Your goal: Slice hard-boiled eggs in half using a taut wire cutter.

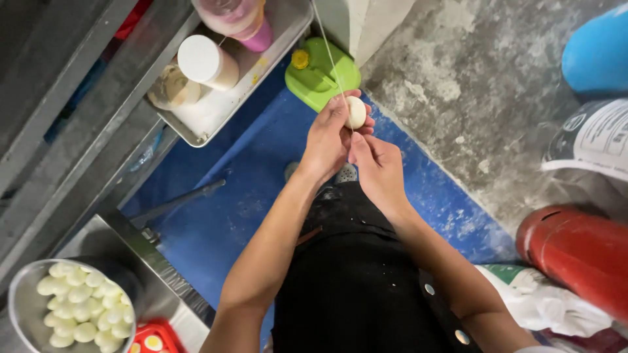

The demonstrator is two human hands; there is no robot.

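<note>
A peeled egg is gripped in the fingers of the left hand, held out over the blue floor. Just beside it, the right hand is pinched on a taut thread crossing the egg, with bare grey floor lying open to the right.

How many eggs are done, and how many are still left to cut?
Done: none shown cut. In hand: the left hand holds one peeled white egg against a thin taut string that the right hand pulls. Left: a round metal bowl full of whole peeled eggs.
</note>
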